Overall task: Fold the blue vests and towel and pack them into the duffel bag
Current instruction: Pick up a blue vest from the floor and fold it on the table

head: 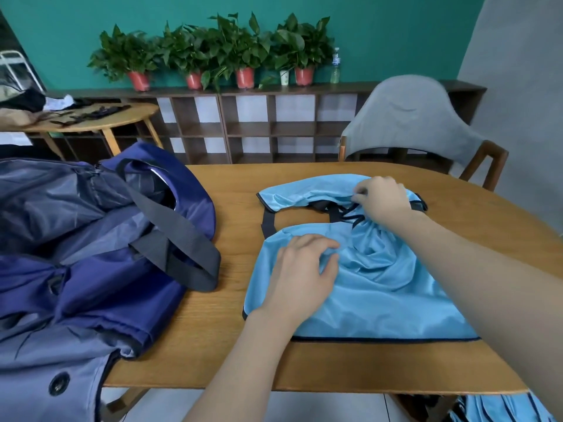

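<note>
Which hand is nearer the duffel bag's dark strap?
Left. The left hand rests on the blue vest, just right of the strap; the right hand pinches the vest's far edge.

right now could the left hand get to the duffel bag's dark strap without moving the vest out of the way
Probably yes. The left hand rests on the near-left part of the light blue vest, and only bare table lies between it and the duffel bag's dark strap, just to its left.

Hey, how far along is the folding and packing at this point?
Early on. Nothing looks packed yet: the duffel bag lies open on the table, no light blue fabric showing inside. In hand: one blue vest is spread out, left hand resting on it, right hand pinching its top. Left: folding, packing, the other vests; no towel visible.
</note>
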The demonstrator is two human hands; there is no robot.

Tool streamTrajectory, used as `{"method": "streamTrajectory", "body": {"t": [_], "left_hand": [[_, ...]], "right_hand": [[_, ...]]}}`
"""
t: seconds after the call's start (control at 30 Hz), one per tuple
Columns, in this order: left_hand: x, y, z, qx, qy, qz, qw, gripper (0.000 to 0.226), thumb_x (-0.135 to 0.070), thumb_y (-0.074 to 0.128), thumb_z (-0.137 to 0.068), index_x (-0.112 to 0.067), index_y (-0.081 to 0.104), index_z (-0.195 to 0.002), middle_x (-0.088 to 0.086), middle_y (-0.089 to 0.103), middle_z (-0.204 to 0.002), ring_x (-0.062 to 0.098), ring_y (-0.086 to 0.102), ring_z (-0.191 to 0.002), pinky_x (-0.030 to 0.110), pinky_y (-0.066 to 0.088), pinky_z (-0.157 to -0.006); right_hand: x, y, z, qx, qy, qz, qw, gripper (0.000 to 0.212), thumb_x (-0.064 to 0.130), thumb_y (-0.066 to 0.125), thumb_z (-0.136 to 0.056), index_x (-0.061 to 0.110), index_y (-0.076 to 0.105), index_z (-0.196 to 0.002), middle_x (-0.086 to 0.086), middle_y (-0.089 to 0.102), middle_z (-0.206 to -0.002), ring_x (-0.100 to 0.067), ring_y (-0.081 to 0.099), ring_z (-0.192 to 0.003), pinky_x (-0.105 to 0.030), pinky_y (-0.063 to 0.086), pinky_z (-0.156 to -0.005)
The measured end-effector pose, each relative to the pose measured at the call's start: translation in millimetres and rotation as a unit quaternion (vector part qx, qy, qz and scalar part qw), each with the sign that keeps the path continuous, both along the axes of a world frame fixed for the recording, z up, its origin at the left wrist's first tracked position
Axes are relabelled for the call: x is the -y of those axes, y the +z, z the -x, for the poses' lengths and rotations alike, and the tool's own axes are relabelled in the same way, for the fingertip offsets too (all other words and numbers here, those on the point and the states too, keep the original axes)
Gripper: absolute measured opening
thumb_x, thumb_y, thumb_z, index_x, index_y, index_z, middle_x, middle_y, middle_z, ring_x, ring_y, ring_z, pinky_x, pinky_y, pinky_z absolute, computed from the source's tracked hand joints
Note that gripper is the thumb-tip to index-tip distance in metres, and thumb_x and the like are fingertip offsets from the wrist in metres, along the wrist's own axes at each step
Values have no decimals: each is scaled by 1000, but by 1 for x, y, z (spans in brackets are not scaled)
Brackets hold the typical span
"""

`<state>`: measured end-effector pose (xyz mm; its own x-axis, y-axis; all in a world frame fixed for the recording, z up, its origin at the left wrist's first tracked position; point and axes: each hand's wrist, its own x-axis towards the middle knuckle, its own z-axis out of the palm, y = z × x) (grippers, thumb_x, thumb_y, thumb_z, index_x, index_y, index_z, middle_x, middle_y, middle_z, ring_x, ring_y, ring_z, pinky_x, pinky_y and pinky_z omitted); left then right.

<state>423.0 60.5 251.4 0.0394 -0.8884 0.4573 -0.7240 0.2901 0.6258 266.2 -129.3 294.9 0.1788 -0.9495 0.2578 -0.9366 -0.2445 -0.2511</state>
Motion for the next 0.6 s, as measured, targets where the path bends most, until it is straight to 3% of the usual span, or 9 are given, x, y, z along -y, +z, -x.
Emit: {"method": "streamTrajectory", "body": {"t": [0.07,0.13,0.27,0.37,0.47,0.53,0.6], "left_hand": [[1,0,-2,-4,3,2,1000,20,-26,62,-97,-26,71,-114,-15,65,-118,3,52,-117,38,44,-105],[2,2,-2,-9,7,10,1000,20,-25,63,-97,-25,71,-114,-15,65,-118,4,53,-116,37,45,-104],[-1,8,5,-28,20,42,999,22,-26,64,-95,-26,70,-117,-14,66,-118,6,56,-116,38,48,-101],[-8,13,13,-69,44,83,993,31,-28,71,-92,-27,67,-122,-17,64,-118,6,58,-112,36,50,-96],[-19,18,25,-81,41,113,989,46,-36,77,-85,-32,60,-128,-23,54,-119,8,58,-110,36,51,-94],[-25,20,35,-60,23,136,989,49,-40,77,-82,-32,59,-127,-20,53,-120,10,58,-109,38,52,-94],[-29,17,44,-29,16,160,987,47,-36,78,-82,-30,61,-125,-17,54,-118,9,55,-111,40,51,-94]], "right_hand": [[-2,7,4,108,16,6,994,14,32,65,-96,23,75,-98,-2,72,-102,-27,61,-100,-42,48,-92],[-12,22,9,200,45,23,979,17,31,66,-96,18,76,-100,0,73,-99,-20,62,-95,-33,47,-85],[-52,58,22,310,96,62,944,18,32,63,-98,18,74,-94,5,74,-91,-14,65,-88,-26,46,-76],[-93,76,36,339,127,36,931,21,34,62,-99,18,75,-92,7,75,-86,-13,69,-84,-34,54,-79],[-136,75,48,353,156,-28,922,22,35,65,-97,18,76,-88,1,76,-80,-24,71,-77,-42,57,-72],[-159,61,54,357,159,-57,919,22,35,68,-94,17,76,-86,-1,69,-68,-14,58,-57,-30,49,-57],[-175,41,57,367,147,-68,916,17,37,72,-89,20,75,-86,8,57,-57,-2,41,-48,-19,34,-51]]}}
